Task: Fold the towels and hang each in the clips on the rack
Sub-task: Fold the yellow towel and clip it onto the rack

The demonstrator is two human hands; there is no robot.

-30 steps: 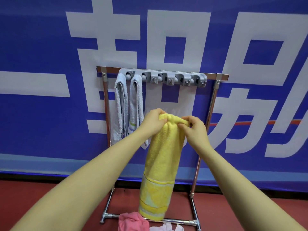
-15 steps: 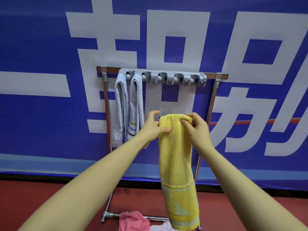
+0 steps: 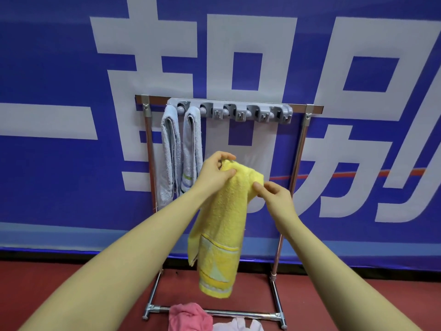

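A yellow towel (image 3: 222, 225) is held up in front of the rack (image 3: 301, 149), its top fold pinched by the closed fingers of the left hand (image 3: 214, 173), while its right edge is gripped between the thumb and fingers of the right hand (image 3: 276, 197). 2 pale towels (image 3: 181, 151) are hung from the clips (image 3: 229, 112) at the rack's left end. A pink towel (image 3: 188, 316) is seen on the floor by the rack's bottom bar.

The place is looking like a sports hall or event space rather than a home: a huge blue banner (image 3: 71, 187) with big white characters is covering the wall, a red floor (image 3: 71, 278) is stretching below, and a metal rack (image 3: 301, 149) is standing against it.
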